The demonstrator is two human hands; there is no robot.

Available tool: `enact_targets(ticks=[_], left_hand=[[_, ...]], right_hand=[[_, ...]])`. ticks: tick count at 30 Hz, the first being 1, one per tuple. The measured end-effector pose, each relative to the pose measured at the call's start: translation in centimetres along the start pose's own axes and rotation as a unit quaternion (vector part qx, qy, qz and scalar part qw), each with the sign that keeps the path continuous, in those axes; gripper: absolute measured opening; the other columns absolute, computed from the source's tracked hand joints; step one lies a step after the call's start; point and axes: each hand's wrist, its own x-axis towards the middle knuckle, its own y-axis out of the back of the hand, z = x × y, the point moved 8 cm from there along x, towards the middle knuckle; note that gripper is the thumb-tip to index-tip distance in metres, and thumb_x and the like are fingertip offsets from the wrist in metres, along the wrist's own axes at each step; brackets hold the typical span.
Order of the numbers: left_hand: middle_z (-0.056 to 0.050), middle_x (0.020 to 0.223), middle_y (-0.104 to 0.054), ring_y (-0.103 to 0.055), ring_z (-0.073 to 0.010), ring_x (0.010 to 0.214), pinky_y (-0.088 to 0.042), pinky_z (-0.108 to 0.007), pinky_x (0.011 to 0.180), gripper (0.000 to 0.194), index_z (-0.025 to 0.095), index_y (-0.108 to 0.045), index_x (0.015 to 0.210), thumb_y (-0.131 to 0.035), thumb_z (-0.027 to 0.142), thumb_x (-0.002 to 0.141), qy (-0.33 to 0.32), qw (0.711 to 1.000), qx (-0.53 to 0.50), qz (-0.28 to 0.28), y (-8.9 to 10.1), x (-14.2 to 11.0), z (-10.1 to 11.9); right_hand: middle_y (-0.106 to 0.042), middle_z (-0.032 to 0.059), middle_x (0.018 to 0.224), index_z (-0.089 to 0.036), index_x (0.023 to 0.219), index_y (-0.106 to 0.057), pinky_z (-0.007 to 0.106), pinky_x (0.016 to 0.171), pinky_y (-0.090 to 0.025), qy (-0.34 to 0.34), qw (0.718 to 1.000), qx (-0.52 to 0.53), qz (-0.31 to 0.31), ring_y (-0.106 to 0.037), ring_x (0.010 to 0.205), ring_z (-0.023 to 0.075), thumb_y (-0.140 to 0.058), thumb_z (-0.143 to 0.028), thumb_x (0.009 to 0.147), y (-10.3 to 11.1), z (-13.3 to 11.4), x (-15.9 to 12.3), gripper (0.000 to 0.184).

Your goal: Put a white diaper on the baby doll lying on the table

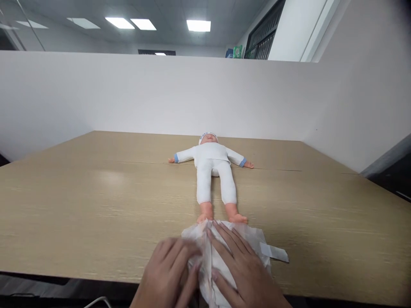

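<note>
Head view: A thin, crinkled white pad (221, 266) with a sheer, soft border lies at the middle of the near edge of the wood-grain table (96, 214). A flat strip-shaped tab (278, 253) projects toward the right edge. Left hand (171, 265): fingers curled at the pad, blurred; grip opening and hold cannot be told. Right hand (240, 265): grip spread flat on the pad, grasping nothing. Doll (210, 162): smooth feet, white fabric suit, supine, head toward the far edge.
</note>
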Motion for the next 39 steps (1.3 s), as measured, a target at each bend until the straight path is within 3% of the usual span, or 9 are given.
enact_targets(ticks=[3,6,9,11,19,24,27,33,39], left_hand=[[-0.015,0.147,-0.07,-0.065,-0.0318,0.132,-0.056,-0.049,0.109,0.037,0.023,-0.068,0.143,-0.046,0.022,0.113,-0.112,0.984,0.136,-0.016,0.9,7.7,0.1],[-0.018,0.177,-0.046,-0.048,-0.0367,0.159,-0.045,-0.052,0.125,0.067,0.022,-0.053,0.163,-0.063,0.007,0.099,-0.216,0.942,0.227,-0.12,-1.5,13.8,-0.4],[-0.014,0.187,-0.03,-0.037,-0.0391,0.168,-0.036,-0.051,0.133,0.112,0.026,-0.038,0.175,-0.078,-0.003,0.075,-0.294,0.891,0.261,-0.228,-4.5,16.8,-1.2],[-0.012,0.187,-0.03,-0.036,-0.0398,0.168,-0.034,-0.05,0.134,0.122,0.03,-0.039,0.176,-0.082,-0.003,0.066,-0.324,0.878,0.259,-0.239,-5.2,17.7,-1.2],[-0.006,0.165,-0.061,-0.058,-0.0314,0.133,-0.047,-0.044,0.11,0.076,0.03,-0.06,0.159,-0.075,0.013,0.086,-0.467,0.829,0.241,-0.192,-6.1,17.9,2.2],[-0.01,0.137,-0.071,-0.06,-0.0284,0.116,-0.045,-0.042,0.097,0.033,0.027,-0.076,0.132,-0.063,0.022,0.102,-0.485,0.823,0.244,-0.168,-7.0,19.1,3.1],[-0.01,0.141,-0.07,-0.059,-0.0296,0.12,-0.045,-0.043,0.098,0.034,0.026,-0.076,0.131,-0.061,0.02,0.101,-0.459,0.843,0.209,-0.188,-5.5,20.4,3.5],[-0.009,0.143,-0.07,-0.062,-0.0275,0.126,-0.048,-0.047,0.116,0.037,0.022,-0.071,0.133,-0.064,0.019,0.097,-0.366,0.915,0.02,-0.166,1.8,24.5,5.1],[-0.006,0.128,-0.075,-0.067,-0.024,0.124,-0.049,-0.046,0.117,0.035,0.017,-0.071,0.131,-0.072,0.028,0.098,-0.321,0.935,-0.078,-0.132,6.3,27.1,5.0]], right_hand=[[-0.037,0.0076,0.184,-0.029,0.181,-0.03,0.057,0.131,-0.049,-0.001,1.0,-0.004,-0.009,-0.043,0.166,0.0354,-0.063,-0.035,0.108,-0.2,0.0,-0.2,0.081],[-0.036,0.0073,0.184,-0.03,0.181,-0.029,0.058,0.13,-0.049,-0.005,1.0,-0.008,-0.016,-0.043,0.166,0.0354,-0.061,-0.036,0.11,-0.4,-0.1,-0.2,0.078],[-0.035,0.0078,0.184,-0.03,0.183,-0.023,0.059,0.129,-0.05,-0.002,1.0,-0.013,-0.017,-0.043,0.166,0.0356,-0.056,-0.035,0.112,-0.4,0.0,-0.2,0.078],[-0.035,0.0087,0.184,-0.029,0.183,-0.02,0.059,0.127,-0.052,0.007,1.0,-0.015,-0.012,-0.044,0.166,0.0367,-0.056,-0.035,0.112,-0.4,0.1,-0.2,0.08],[-0.042,0.0093,0.18,-0.033,0.183,-0.023,0.058,0.124,-0.054,0.032,0.999,0.01,-0.026,-0.054,0.158,0.04,-0.072,-0.043,0.103,-2.2,1.6,-0.5,0.094],[-0.043,0.0067,0.179,-0.034,0.182,-0.026,0.051,0.128,-0.051,0.041,0.998,0.02,-0.045,-0.053,0.16,0.0371,-0.076,-0.049,0.102,-2.4,2.7,-0.3,0.096],[-0.039,0.0081,0.181,-0.032,0.181,-0.029,0.05,0.129,-0.051,0.036,0.997,0.011,-0.064,-0.049,0.163,0.0369,-0.073,-0.054,0.104,-1.7,3.2,0.7,0.091],[-0.035,0.0021,0.184,-0.037,0.177,-0.039,0.055,0.139,-0.037,-0.064,0.994,0.033,-0.086,-0.039,0.169,0.0304,-0.067,-0.043,0.11,-1.7,6.7,5.6,0.073],[-0.052,0.0107,0.175,-0.019,0.166,-0.057,0.058,0.138,-0.033,-0.065,0.993,0.068,-0.065,-0.045,0.164,0.0369,-0.058,-0.039,0.113,-2.0,11.2,13.1,0.057]])
